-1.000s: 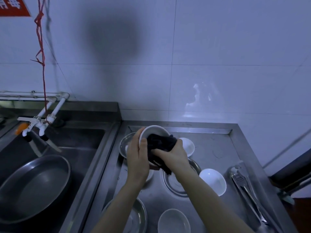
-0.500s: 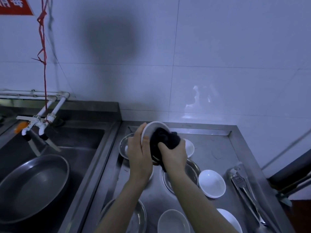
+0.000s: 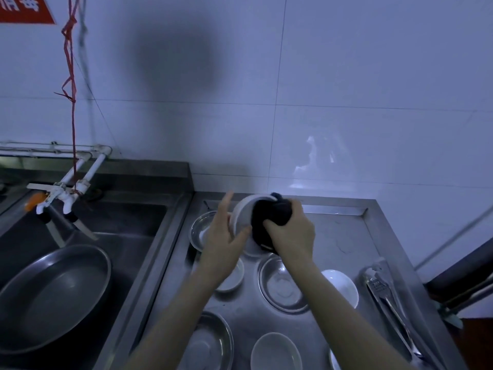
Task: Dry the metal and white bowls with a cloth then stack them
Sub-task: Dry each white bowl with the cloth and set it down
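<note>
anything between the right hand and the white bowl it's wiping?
Yes: the dark cloth. In the head view the right hand grips it bunched against the inside of the white bowl.

A bowl [image 3: 243,213] sits between the left hand's fingers [image 3: 223,206] and the right hand's fingers [image 3: 286,228], a cloth [image 3: 269,218] inside it, other bowls on the counter [image 3: 346,236] below them.
</note>
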Available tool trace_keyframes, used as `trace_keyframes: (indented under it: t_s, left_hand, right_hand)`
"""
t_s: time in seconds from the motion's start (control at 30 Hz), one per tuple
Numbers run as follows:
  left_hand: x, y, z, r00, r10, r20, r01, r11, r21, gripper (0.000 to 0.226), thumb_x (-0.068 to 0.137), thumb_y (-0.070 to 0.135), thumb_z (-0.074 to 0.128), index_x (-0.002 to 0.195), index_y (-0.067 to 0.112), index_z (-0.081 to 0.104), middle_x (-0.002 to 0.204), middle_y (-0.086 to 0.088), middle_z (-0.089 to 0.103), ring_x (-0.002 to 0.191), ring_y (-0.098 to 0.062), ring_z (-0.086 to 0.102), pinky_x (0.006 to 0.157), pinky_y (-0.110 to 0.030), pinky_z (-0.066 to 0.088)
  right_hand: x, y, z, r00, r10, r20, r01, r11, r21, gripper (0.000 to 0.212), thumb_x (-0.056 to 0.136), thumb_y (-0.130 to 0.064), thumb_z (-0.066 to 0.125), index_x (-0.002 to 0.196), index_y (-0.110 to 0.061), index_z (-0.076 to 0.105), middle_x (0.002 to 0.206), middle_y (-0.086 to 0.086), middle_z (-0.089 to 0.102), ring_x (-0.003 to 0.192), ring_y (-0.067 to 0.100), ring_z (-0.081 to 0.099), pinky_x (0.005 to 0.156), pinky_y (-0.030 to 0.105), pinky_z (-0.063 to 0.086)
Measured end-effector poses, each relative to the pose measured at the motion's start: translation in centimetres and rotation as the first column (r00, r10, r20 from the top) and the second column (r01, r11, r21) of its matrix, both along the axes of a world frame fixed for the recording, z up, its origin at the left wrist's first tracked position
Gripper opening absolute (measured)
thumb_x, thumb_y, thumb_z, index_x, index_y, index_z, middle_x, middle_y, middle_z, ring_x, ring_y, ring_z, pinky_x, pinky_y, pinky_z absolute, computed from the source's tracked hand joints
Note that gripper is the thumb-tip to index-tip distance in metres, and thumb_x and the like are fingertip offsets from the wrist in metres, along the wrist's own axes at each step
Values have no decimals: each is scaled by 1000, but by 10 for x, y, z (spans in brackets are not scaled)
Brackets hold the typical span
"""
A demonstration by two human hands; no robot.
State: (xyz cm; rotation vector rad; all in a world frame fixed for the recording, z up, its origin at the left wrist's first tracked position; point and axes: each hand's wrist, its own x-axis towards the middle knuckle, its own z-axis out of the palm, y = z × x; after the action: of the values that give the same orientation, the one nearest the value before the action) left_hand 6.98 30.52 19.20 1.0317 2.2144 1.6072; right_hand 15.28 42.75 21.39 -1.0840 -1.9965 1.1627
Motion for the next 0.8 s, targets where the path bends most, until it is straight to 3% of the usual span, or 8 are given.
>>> trace_keyframes:
  t_s: [0.1, 0.17, 0.37, 0.5, 0.57, 0.63, 0.7, 0.8]
  left_hand:
    - [31, 6, -6, 996, 65, 57, -72, 989, 132, 65, 99, 14, 54, 148, 42, 22, 129, 27, 45, 109, 21, 49, 84, -3, 43]
    - [37, 8, -7, 993, 111, 35, -115, 984, 135, 58, 102, 17, 47, 149, 39, 20, 129, 36, 36, 112, 29, 40, 85, 2, 38]
    - [5, -1, 11, 997, 48, -67, -48, 999, 12, 39, 105, 32, 41, 143, 40, 34, 104, 24, 56, 90, 18, 56, 70, -3, 42]
    - [-20, -7, 8, 990, -102, -101, 82, 979, -188, 39, 98, 52, 34, 136, 44, 41, 112, 7, 66, 93, -4, 64, 80, -34, 55]
    - [-12, -7, 5, 984, -43, -174, 28, 995, -91, 43, 97, 54, 33, 137, 42, 43, 115, 22, 63, 100, 2, 61, 84, -21, 51]
    - [1, -5, 3, 971, 93, -222, -85, 995, 45, 44, 97, 51, 34, 137, 38, 47, 114, 36, 56, 103, 11, 56, 82, -7, 42]
    - [10, -1, 0, 962, 218, -164, -200, 972, 123, 44, 99, 46, 36, 139, 32, 49, 113, 38, 54, 103, 15, 54, 81, -1, 39]
    - [14, -3, 1, 954, 274, -121, -266, 961, 78, 46, 98, 46, 35, 142, 37, 44, 117, 28, 56, 104, 8, 55, 79, 1, 39]
  right_hand:
    - [-3, -15, -14, 972, -185, -147, 81, 846, -528, 37, 69, -25, 71, 104, -17, 60, 85, -3, 66, 83, 19, 63, 78, 36, 53]
    - [-5, -20, -15, 977, -164, -135, 64, 832, -551, 37, 69, -25, 71, 103, -18, 60, 90, 1, 67, 86, 21, 64, 80, 40, 55]
    - [-6, -3, 8, 998, 60, -11, -61, 996, -64, 41, 71, -16, 68, 107, -25, 52, 79, -14, 56, 81, 18, 54, 71, 27, 40]
    - [-8, 10, 11, 940, 250, 233, -336, 797, 501, 46, 71, -23, 71, 114, -25, 55, 97, -6, 65, 83, 23, 59, 61, 29, 36]
    - [-10, 4, 7, 968, 187, 170, -251, 778, 576, 47, 70, -27, 72, 115, -25, 57, 97, -7, 66, 81, 23, 60, 59, 29, 38]
    - [-10, -11, 5, 998, 66, 25, -70, 899, 432, 47, 70, -26, 71, 114, -30, 55, 93, -13, 64, 77, 16, 56, 62, 28, 39]
    - [-9, -23, -1, 998, -19, -52, 17, 1000, -21, 44, 71, -24, 69, 111, -34, 53, 91, -14, 64, 77, 11, 57, 67, 26, 45]
    - [-8, -29, -15, 976, -34, -216, -112, 771, -627, 28, 71, -17, 67, 99, -18, 61, 92, 12, 70, 86, 30, 68, 77, 46, 58]
